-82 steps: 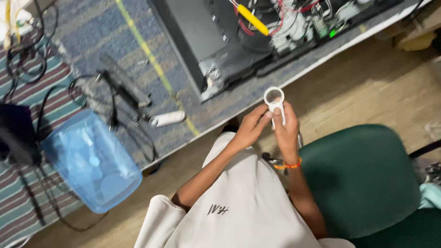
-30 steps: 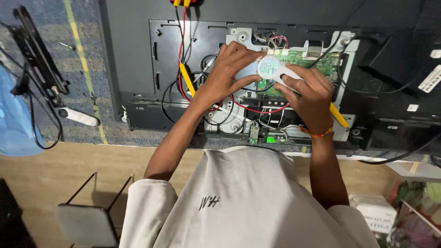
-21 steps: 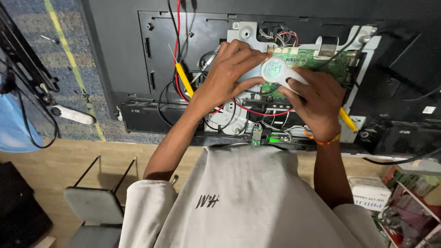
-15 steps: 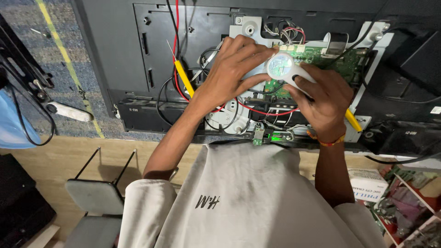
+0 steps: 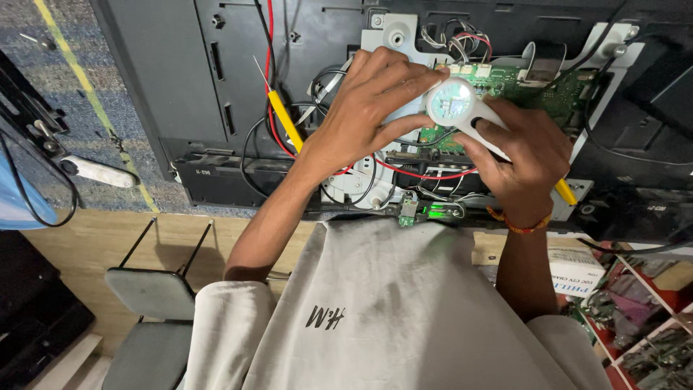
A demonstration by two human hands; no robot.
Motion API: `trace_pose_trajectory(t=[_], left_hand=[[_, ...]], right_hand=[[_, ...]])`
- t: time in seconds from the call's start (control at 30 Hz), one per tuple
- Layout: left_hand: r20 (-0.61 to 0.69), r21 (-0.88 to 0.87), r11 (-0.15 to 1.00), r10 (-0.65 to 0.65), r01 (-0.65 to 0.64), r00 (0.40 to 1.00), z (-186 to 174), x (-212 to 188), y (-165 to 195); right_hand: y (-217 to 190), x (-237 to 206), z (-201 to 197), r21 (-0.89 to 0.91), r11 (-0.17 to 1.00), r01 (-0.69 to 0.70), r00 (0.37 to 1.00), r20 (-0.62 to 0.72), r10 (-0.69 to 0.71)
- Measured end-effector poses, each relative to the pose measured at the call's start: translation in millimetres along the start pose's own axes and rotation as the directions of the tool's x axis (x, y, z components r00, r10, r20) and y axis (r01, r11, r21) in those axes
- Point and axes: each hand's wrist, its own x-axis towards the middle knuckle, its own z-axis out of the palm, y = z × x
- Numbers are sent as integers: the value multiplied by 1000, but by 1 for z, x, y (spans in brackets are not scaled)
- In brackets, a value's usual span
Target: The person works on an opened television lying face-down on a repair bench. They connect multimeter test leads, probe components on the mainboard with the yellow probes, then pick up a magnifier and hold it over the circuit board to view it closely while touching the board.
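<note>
Right hand (image 5: 520, 162) grips magnifier (image 5: 451, 102); left hand (image 5: 368, 108) steadies its rim, hiding circuit board (image 5: 505, 83).

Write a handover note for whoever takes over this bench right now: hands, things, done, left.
Right hand: gripping the handle of the white plastic round-lens magnifier, light on.
Left hand: fingers at the lens rim; grip unclear.
Magnifier sits over the green circuit board in the open black screen housing.
Done: board exposed.
Left: yellow-handled probe lies untouched beside red wires.
</note>
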Motion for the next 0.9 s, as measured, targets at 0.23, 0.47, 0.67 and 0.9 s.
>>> trace_pose_trajectory(t=[0.23, 0.47, 0.67, 0.9], left_hand=[[-7, -21, 1000, 13, -13, 1000, -1, -1, 2], [-18, -22, 999, 34, -34, 999, -3, 0, 4], [-16, -11, 999, 44, -44, 999, -3, -1, 5], [-30, 0, 998, 58, -58, 998, -2, -1, 6]], right_hand=[[0, -4, -3, 10, 1000, 25, 1000, -4, -25], [1, -7, -5, 22, 998, 62, 998, -27, -61], [1, -8, -7, 38, 997, 74, 997, -25, -73], [-4, 2, -7, 61, 994, 89, 995, -54, -85]])
